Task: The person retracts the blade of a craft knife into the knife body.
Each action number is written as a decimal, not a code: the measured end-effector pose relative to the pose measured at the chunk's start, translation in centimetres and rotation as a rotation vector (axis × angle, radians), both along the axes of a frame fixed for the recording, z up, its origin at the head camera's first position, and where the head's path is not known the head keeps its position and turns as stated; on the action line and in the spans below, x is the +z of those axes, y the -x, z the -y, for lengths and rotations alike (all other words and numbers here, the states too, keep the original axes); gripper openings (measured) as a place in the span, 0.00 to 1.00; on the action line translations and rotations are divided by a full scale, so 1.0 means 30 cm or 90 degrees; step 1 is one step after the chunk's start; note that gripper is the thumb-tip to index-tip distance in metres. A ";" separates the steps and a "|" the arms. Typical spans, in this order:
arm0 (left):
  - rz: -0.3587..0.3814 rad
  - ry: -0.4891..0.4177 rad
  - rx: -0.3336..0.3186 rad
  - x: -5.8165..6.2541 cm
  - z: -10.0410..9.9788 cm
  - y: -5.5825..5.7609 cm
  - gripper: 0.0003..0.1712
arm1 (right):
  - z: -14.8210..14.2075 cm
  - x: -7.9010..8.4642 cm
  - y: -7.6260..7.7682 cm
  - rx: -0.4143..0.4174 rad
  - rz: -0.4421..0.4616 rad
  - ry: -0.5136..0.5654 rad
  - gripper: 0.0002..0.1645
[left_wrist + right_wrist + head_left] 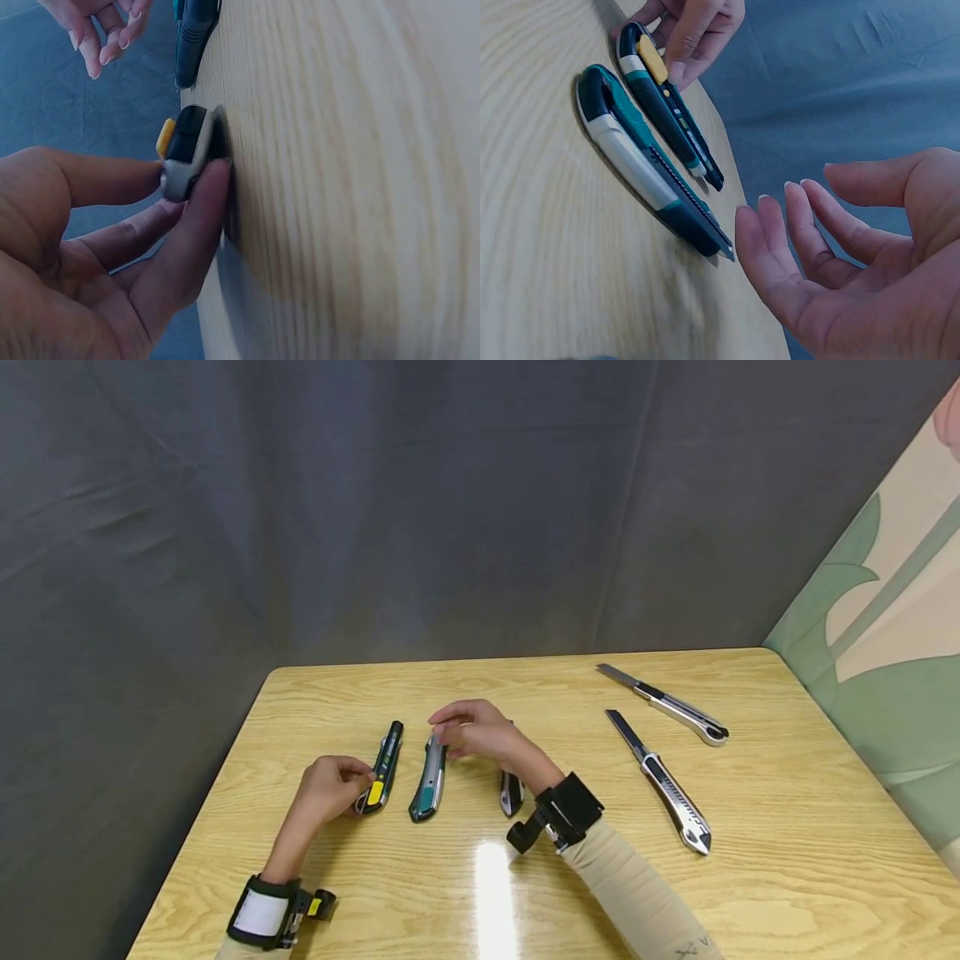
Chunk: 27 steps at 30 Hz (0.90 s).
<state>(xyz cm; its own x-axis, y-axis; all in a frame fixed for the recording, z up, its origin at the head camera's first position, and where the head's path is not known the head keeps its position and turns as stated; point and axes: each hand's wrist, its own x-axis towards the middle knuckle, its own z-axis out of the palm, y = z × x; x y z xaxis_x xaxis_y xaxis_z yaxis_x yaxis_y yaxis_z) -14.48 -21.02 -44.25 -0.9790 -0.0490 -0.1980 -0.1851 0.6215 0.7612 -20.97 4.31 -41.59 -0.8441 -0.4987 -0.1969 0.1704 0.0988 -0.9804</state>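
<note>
At the table's left, my left hand (326,789) pinches the near end of a dark box cutter (388,758) with a yellow slider, between thumb and fingers. In the left wrist view this cutter (186,142) is seen end-on, close to the wood. My right hand (486,732) is over the far end of a teal and silver box cutter (429,781). The right wrist view shows its fingers (799,225) loosely bent, holding nothing, apart from the teal cutter (641,165). Another box cutter (512,793) lies partly hidden under my right wrist.
Two silver box cutters lie on the right side with blades extended, one (678,802) nearer and one (678,708) farther back. A dark curtain (450,527) hangs behind the wooden table (787,860). Leaf-patterned fabric (885,693) borders the right edge.
</note>
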 end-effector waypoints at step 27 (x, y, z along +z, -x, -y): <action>-0.072 0.119 -0.021 0.012 -0.002 0.004 0.09 | -0.168 0.005 0.026 -0.097 -0.105 -0.102 0.17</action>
<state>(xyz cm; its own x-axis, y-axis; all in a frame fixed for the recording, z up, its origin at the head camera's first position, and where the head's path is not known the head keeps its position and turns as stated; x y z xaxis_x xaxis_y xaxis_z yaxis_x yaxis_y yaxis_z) -14.60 -20.96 -43.90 -0.9961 -0.0424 -0.0776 -0.0826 0.7583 0.6466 -21.73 9.34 -41.45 -0.9340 -0.3375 -0.1176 0.0352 0.2406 -0.9700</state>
